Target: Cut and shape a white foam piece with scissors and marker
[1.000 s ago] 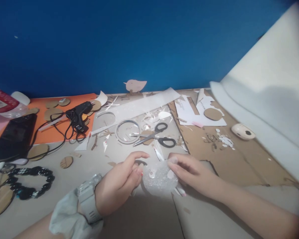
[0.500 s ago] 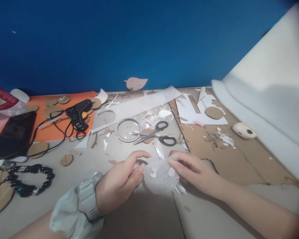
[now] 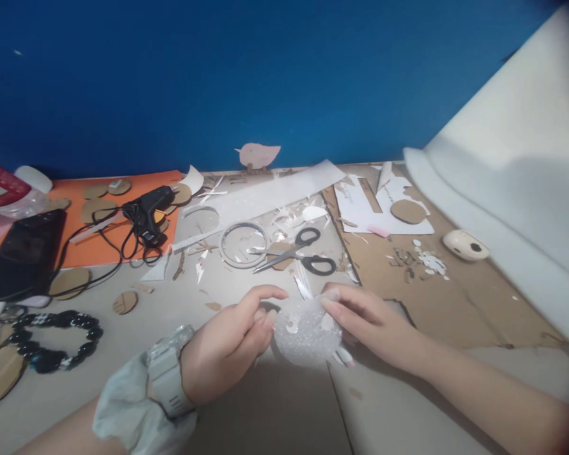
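Both my hands hold a round white glittery foam disc low over the table. My left hand, with a watch on the wrist, pinches its left edge with curled fingers. My right hand grips the right edge, fingertips pressed on the disc's top. A few small white paper pieces sit on the disc. Just beyond it lie black-handled scissors and a clear ring.
A black glue gun with its cord lies on orange paper. A phone, a bead bracelet and a bottle are at the left. Cardboard circles, paper scraps, a brown cardboard sheet and white foam fill the right.
The hands and disc have barely shifted; the view has drifted slightly, so everything sits a little higher in the picture.
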Motion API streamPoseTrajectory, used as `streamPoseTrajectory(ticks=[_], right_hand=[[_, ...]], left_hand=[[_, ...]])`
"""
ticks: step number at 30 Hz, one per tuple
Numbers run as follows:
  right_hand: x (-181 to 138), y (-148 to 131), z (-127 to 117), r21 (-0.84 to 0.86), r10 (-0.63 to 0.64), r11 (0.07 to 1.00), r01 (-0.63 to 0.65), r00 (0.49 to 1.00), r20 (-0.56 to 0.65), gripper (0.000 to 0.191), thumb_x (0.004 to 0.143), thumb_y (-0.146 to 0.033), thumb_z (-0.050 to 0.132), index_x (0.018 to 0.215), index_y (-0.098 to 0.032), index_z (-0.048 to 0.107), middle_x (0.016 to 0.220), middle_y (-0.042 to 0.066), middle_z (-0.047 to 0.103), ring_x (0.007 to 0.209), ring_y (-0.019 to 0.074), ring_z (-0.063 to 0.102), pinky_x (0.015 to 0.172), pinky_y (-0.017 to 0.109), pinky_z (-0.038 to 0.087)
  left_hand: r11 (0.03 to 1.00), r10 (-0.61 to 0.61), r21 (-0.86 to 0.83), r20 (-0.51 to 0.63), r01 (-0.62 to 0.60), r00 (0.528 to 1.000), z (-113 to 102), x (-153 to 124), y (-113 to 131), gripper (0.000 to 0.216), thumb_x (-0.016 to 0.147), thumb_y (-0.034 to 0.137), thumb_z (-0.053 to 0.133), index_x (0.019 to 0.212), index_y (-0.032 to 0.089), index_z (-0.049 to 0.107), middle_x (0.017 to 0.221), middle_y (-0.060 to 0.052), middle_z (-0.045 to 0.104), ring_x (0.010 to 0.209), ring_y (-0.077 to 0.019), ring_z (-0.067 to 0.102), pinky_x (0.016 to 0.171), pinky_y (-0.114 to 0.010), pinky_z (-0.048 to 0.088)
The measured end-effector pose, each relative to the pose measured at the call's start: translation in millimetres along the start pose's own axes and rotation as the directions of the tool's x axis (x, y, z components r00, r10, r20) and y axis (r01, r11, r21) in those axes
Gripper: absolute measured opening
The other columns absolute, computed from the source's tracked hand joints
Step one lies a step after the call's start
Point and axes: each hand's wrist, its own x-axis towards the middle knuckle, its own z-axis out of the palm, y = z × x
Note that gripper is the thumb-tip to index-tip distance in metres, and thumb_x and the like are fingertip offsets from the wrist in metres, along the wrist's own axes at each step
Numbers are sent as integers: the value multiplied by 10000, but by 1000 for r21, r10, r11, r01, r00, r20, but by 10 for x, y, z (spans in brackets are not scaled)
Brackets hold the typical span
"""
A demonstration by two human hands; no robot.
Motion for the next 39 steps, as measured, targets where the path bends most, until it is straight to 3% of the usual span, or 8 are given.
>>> streamPoseTrajectory(ticks=[10, 21, 26, 31, 33, 36, 39], right_hand=[[2, 22, 7, -22, -23, 999, 23, 1000, -1, 349, 952, -477, 388, 734, -207, 424, 545, -63, 466, 425, 109, 532, 470, 232, 361], [3, -3, 11, -7, -56, 998, 56, 998, -9, 331, 951, -438, 416, 723, -200, 441, 536, -67, 472, 406, 92, 529, 444, 211, 369], [21, -9, 14, 27, -34, 999, 35, 999, -19, 320, 931, -452, 450, 734, -200, 466, 530, -80, 400, 390, 92, 510, 380, 194, 365], [85, -5, -15, -52, -148, 988, 143, 982, -113, 306, 908, -441, 504, 733, -189, 504, 567, -58, 442, 440, 86, 461, 412, 200, 354], [96, 5, -31, -43, -240, 971, 236, 955, -175, 301, 929, -450, 465, 790, -191, 529, 571, -57, 442, 484, 92, 439, 472, 212, 357], [70, -13, -33, 13, -315, 943, 331, 907, -280, 318, 974, -456, 348, 893, -206, 529, 586, -56, 441, 520, 102, 432, 529, 231, 363], [21, -112, 24, -4, -286, 955, 297, 916, -281, 303, 977, -425, 362, 832, -204, 510, 588, -55, 445, 526, 101, 431, 542, 236, 367]], left_hand=[[982, 5, -190, 10, -3, 1000, 34, -1, -55, 308, 970, 430, 290, 1245, 302, 346, 571, 97, 367, 511, -87, 359, 495, -194, 316], [991, 6, -137, 27, -2, 1000, 3, 8, -19, 291, 967, 388, 307, 1200, 265, 432, 554, 88, 396, 514, -89, 393, 513, -193, 347], [998, -4, -61, 18, 6, 1000, -4, 25, 21, 278, 955, 344, 360, 1204, 256, 445, 523, 98, 419, 465, -82, 389, 481, -180, 337], [1000, -5, 7, 69, 5, 998, -40, 32, 62, 281, 949, 403, 379, 979, 201, 573, 541, 56, 558, 504, -84, 491, 540, -193, 391], [997, 13, -71, 34, -11, 999, -52, 38, 87, 286, 943, 409, 393, 902, 183, 561, 564, 31, 614, 521, -94, 530, 562, -204, 419], [964, 1, -264, -154, -42, 988, -64, 58, 173, 267, 937, 407, 412, 851, 176, 514, 664, -13, 697, 582, -113, 608, 606, -227, 472], [920, -57, -381, -374, -97, 925, -63, 108, 312, 261, 930, 409, 430, 819, 180, 489, 805, -52, 736, 724, -152, 675, 692, -274, 519]])
